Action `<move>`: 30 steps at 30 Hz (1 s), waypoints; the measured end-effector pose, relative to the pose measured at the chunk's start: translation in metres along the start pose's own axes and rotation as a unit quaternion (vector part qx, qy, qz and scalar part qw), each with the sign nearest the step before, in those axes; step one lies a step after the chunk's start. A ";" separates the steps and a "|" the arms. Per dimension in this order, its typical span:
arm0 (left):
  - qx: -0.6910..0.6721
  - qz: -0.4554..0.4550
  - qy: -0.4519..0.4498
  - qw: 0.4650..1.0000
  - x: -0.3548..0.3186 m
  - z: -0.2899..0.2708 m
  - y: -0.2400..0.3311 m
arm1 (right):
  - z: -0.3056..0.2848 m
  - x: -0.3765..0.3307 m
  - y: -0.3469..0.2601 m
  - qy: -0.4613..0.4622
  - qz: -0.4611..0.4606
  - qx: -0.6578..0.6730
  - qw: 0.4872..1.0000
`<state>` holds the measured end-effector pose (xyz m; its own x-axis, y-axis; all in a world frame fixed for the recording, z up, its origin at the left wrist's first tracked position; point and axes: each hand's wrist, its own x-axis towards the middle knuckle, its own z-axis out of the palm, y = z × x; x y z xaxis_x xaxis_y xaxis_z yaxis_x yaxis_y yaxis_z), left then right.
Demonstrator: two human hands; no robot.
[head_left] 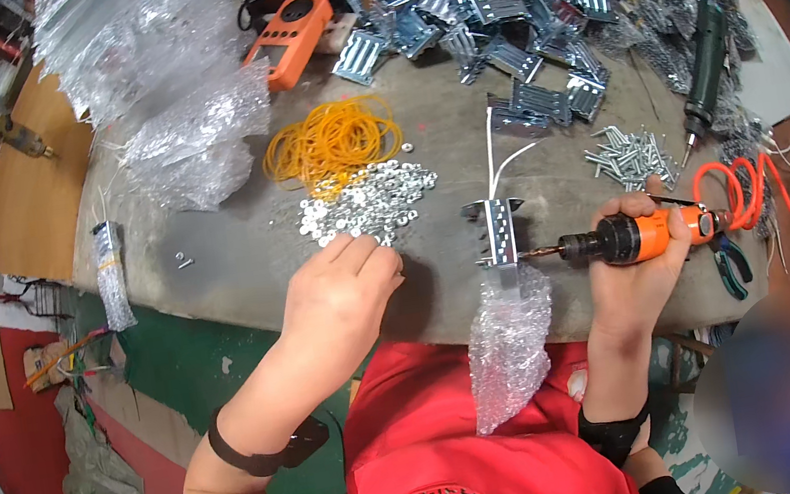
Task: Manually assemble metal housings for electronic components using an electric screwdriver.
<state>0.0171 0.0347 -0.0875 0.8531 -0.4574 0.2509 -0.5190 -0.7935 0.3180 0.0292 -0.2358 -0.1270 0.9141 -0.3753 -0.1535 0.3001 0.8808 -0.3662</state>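
Observation:
My right hand [614,295] is wrapped round an orange and black power drill [634,237] held level, its bit pointing left. The bit's tip is at the right side of a small black and silver metal assembly [500,224], though I cannot tell whether it touches. Two white wires rise from that assembly, and bubble wrap [511,352] hangs from its near end over the table edge. At the near rim of a pile of small silver nuts [364,203], my left hand [335,286] has its fingers curled together; what they hold, if anything, is hidden.
Orange rubber bands [330,140] lie beyond the nuts. Loose screws [627,157], a dark green electric screwdriver [707,61], a coiled orange hose [746,193] and pliers [732,267] are at right. Stacked metal brackets [502,4], bubble-wrap sheets [148,69] and an orange meter [290,39] fill the back.

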 end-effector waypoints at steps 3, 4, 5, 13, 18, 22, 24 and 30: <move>-0.151 -0.019 0.037 0.988 0.015 0.001 0.016 | 0.000 0.000 0.000 -0.004 0.009 0.018 1.000; -0.242 -0.045 0.055 0.968 0.018 0.003 0.022 | 0.000 -0.001 0.000 -0.004 0.007 0.015 1.000; -0.301 -0.093 0.035 0.949 0.019 0.006 0.027 | 0.000 -0.001 0.000 -0.006 0.013 0.019 1.000; -0.525 -0.215 0.040 0.823 0.018 0.029 0.037 | 0.003 -0.001 0.002 -0.016 0.020 0.016 1.000; -0.561 -0.231 0.037 0.794 0.018 0.030 0.039 | -0.002 0.002 0.001 -0.022 0.018 0.008 1.000; -0.567 -0.218 0.041 0.793 0.020 0.032 0.037 | -0.001 0.002 0.001 -0.009 0.013 0.000 1.000; -0.567 -0.209 0.042 0.796 0.021 0.033 0.035 | -0.001 0.001 0.001 -0.005 0.019 0.010 1.000; -0.473 -0.138 0.047 0.869 0.026 0.028 0.029 | 0.001 0.000 0.001 0.005 0.025 0.027 0.999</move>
<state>0.0252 -0.0118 -0.0975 0.9669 -0.2321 0.1062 -0.1463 -0.1628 0.9758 0.0297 -0.2343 -0.1268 0.9257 -0.3326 -0.1802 0.2680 0.9128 -0.3083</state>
